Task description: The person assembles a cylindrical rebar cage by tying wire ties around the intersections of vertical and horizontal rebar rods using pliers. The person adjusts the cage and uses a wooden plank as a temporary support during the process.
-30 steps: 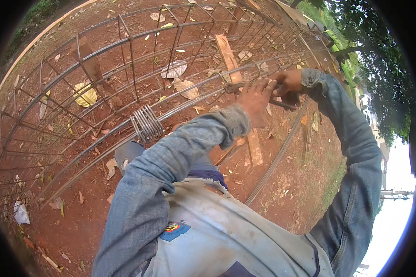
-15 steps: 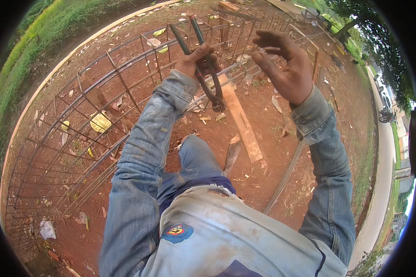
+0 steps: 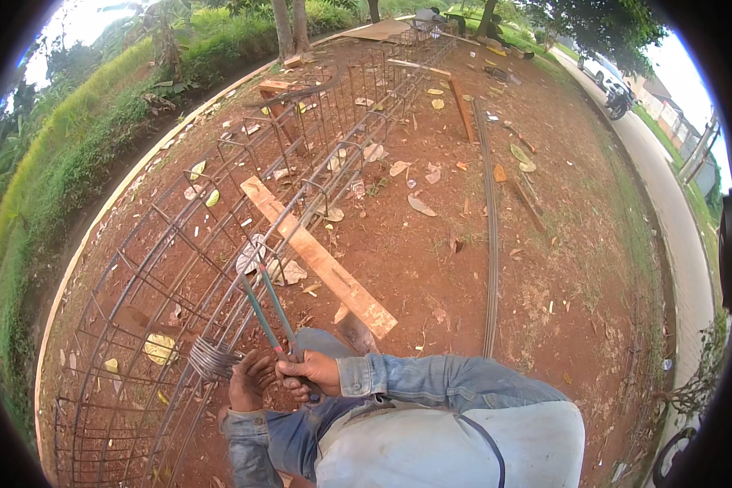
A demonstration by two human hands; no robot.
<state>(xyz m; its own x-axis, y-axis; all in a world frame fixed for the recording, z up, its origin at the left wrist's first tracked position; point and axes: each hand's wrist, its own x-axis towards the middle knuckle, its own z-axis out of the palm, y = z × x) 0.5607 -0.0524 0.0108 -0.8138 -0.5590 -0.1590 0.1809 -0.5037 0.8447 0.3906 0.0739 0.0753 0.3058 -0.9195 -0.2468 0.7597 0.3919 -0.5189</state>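
Low in the head view, my right hand [image 3: 314, 372] is closed round a pair of pincers [image 3: 277, 319]. Their green handles point up and away from me; the jaws are partly hidden beneath the hand. Beside it, my left hand [image 3: 250, 381] has its fingers loosely bent and apart, close to the pincers. A bundle of bent grey wire [image 3: 213, 359] lies at the left fingertips, on the edge of a long rebar cage [image 3: 171, 220]. Whether the fingers touch that wire I cannot tell.
A wooden board [image 3: 321, 262] slants across the cage's near side, and a wooden post [image 3: 462, 110] props its far part. Long thin rods [image 3: 491, 244] lie on the red soil to the right. Dry leaves [image 3: 421, 205] are scattered about. Grass borders the left, a road [image 3: 626, 138] the right.
The pincers have passed from my left hand to my right. Both hands have come down close to my body, and the right has swung leftward. The view has tilted up, showing more ground ahead.
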